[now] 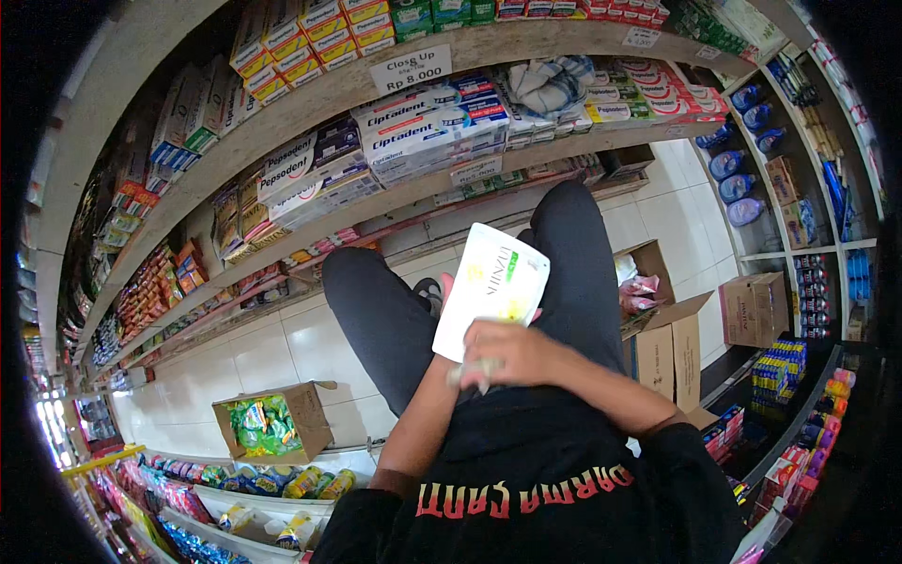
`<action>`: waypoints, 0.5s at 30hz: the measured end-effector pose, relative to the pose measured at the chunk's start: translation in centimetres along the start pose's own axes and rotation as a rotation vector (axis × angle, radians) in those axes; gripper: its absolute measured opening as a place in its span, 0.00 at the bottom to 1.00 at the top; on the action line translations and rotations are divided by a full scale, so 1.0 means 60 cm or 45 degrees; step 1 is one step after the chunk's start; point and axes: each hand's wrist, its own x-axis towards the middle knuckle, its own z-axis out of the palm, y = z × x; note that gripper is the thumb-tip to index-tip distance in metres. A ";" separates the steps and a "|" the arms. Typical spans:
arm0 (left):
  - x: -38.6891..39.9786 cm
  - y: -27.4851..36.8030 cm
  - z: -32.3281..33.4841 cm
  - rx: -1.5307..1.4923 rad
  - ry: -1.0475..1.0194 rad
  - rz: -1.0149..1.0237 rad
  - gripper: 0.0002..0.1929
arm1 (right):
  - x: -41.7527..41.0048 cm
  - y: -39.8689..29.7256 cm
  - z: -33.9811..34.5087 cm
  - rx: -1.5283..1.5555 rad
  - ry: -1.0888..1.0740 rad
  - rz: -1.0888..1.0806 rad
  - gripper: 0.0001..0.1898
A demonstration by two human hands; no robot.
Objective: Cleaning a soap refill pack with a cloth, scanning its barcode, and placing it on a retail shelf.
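My left hand (447, 284) is under a flat white pack (486, 292) with green and yellow print and holds it, its fingers showing at both side edges. The pack lies between my bent knees, its printed face up. My right hand (504, 352) is blurred and bent over the pack's lower edge. Its fingers are closed on a small pale crumpled thing (480, 374), perhaps a cloth. A blue-and-white checked cloth (550, 84) lies bunched on the toothpaste boxes (430, 130) on the shelf before me.
Shelves (423, 176) of boxed toothpaste curve across the front and left. An open carton of green packs (320, 423) stands on the tiled floor at left. Open cartons (652, 363) stand close by my right leg, with a closed carton (754, 310) beyond. Goods racks (239, 500) stand at lower left.
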 end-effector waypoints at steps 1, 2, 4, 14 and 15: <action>-0.002 -0.003 -0.001 -0.024 -0.052 -0.025 0.54 | 0.010 0.008 -0.014 -0.193 0.101 0.037 0.13; 0.001 0.001 -0.002 -0.368 -0.238 -0.053 0.51 | 0.026 0.022 -0.036 -0.596 0.201 -0.101 0.11; 0.002 0.001 -0.001 -0.282 -0.285 0.010 0.48 | 0.046 0.039 -0.065 -0.645 0.696 0.399 0.12; -0.012 -0.011 0.028 -0.001 -0.078 0.039 0.46 | 0.017 0.024 0.021 -0.013 -0.076 0.075 0.13; -0.008 -0.010 0.024 0.047 -0.054 0.037 0.46 | 0.030 0.045 -0.007 -0.228 -0.003 0.100 0.12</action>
